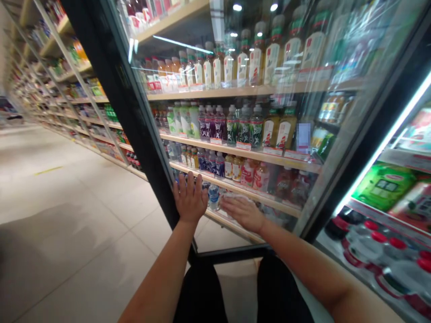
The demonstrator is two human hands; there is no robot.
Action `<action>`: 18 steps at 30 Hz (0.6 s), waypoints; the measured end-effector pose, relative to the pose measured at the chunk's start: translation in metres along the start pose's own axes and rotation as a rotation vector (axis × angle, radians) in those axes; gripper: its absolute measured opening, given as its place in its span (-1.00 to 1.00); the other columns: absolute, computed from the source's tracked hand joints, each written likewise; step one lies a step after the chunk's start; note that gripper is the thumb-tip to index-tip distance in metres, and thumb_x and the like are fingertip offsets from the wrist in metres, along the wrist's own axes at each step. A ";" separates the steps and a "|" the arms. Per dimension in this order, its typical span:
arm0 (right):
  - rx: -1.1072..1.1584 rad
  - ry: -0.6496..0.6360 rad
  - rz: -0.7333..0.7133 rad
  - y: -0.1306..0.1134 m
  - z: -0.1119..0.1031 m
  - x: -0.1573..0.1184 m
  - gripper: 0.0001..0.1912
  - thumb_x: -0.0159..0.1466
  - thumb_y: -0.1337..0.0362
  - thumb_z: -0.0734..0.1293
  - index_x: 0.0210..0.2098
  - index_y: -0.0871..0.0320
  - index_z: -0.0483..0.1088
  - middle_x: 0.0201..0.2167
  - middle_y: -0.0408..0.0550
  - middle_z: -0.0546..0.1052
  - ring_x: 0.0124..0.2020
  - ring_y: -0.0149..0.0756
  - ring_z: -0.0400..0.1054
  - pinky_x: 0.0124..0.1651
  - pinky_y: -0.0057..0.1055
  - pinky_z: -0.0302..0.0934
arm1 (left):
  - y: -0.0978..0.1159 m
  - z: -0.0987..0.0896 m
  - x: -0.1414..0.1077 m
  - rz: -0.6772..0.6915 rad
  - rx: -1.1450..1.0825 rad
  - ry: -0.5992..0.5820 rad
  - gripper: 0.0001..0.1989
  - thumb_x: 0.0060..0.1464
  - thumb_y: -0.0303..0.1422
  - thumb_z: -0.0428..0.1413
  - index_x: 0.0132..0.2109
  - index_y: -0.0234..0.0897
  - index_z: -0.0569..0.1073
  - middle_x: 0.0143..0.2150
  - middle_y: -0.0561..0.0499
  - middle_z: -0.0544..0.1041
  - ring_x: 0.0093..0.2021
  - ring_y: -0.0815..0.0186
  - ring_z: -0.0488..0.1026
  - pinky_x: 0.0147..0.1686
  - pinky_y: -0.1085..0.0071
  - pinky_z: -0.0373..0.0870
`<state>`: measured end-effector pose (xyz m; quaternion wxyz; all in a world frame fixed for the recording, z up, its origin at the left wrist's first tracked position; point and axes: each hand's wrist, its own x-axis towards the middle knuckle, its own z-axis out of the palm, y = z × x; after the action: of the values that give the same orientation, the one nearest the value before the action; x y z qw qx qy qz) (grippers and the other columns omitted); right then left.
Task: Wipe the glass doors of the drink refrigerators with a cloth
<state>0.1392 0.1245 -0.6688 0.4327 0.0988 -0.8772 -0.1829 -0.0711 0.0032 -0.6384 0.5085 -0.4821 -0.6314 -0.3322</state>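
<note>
My left hand [190,198] lies flat against the glass of a black-framed door [232,255], fingers spread, near the frame's left side. To its right, my right hand [243,214] presses a crumpled white cloth [235,196] to the same pane. Its fingers are stretched out together over the cloth, and most of the cloth is hidden under them. Rows of bottled drinks [215,125] on pale shelves show in the glass, above and behind both hands. A small water bottle [213,197] appears between the two hands.
At right, a lit cooler holds red-capped bottles [377,244] and a green pack [384,186]. Long stocked shelves [77,85] run along the left, beside a tiled floor [101,251]. My black-clad knees [202,287] are just below the door's bottom edge.
</note>
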 end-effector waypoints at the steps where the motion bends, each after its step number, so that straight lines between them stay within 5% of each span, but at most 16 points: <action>1: -0.034 0.010 0.054 0.006 -0.006 0.004 -0.58 0.48 0.43 0.14 0.28 0.19 0.35 0.26 -0.02 0.47 0.39 -0.34 0.19 0.40 -0.30 0.08 | 0.000 0.001 0.000 -0.004 -0.004 0.000 -0.49 0.33 -0.23 0.03 0.36 -0.26 0.35 0.38 -0.27 0.29 0.52 0.00 -0.17 0.43 -0.14 -0.12; 5: -0.131 0.053 0.210 0.002 -0.003 0.001 -0.50 0.43 0.47 0.15 0.33 0.20 0.28 0.25 0.06 0.47 0.41 -0.25 0.15 0.44 -0.19 0.00 | -0.001 0.002 0.005 0.025 0.011 0.023 -0.50 0.33 -0.24 0.02 0.34 -0.28 0.36 0.39 -0.27 0.29 0.52 0.01 -0.16 0.43 -0.11 -0.13; 8: -0.048 -0.004 0.095 -0.018 0.012 -0.016 -0.57 0.47 0.44 0.12 0.26 0.23 0.36 0.21 0.00 0.51 0.32 -0.33 0.28 0.34 -0.30 0.14 | -0.003 0.001 -0.002 0.073 0.007 0.093 -0.50 0.34 -0.30 0.03 0.35 -0.34 0.34 0.39 -0.31 0.27 0.51 0.01 -0.12 0.43 -0.05 -0.08; 11: 0.006 -0.043 0.010 -0.018 0.010 -0.021 -0.61 0.51 0.40 0.09 0.20 0.18 0.41 0.21 -0.11 0.52 0.29 -0.43 0.31 0.29 -0.41 0.18 | -0.004 0.000 -0.033 0.096 -0.023 0.056 -0.51 0.33 -0.36 0.06 0.35 -0.35 0.34 0.37 -0.30 0.30 0.51 0.03 -0.08 0.44 0.01 -0.05; 15: -0.054 0.014 0.167 0.003 -0.008 -0.004 -0.54 0.45 0.47 0.15 0.30 0.20 0.32 0.26 0.00 0.47 0.40 -0.30 0.17 0.42 -0.25 0.02 | -0.001 0.006 -0.089 0.063 -0.014 -0.045 -0.51 0.32 -0.38 0.08 0.35 -0.29 0.34 0.31 -0.25 0.40 0.50 0.04 -0.03 0.45 0.02 -0.11; 18: -0.112 0.085 0.260 -0.002 0.000 -0.005 -0.51 0.42 0.48 0.17 0.31 0.20 0.31 0.23 0.07 0.49 0.41 -0.24 0.15 0.44 -0.18 -0.02 | 0.000 0.017 -0.111 0.025 -0.012 -0.036 -0.51 0.32 -0.36 0.06 0.35 -0.30 0.34 0.29 -0.27 0.42 0.50 -0.01 -0.03 0.44 -0.07 -0.16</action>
<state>0.1425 0.1246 -0.6734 0.4943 -0.0323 -0.8520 -0.1694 -0.0748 -0.0118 -0.7496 0.4982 -0.4991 -0.6324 -0.3206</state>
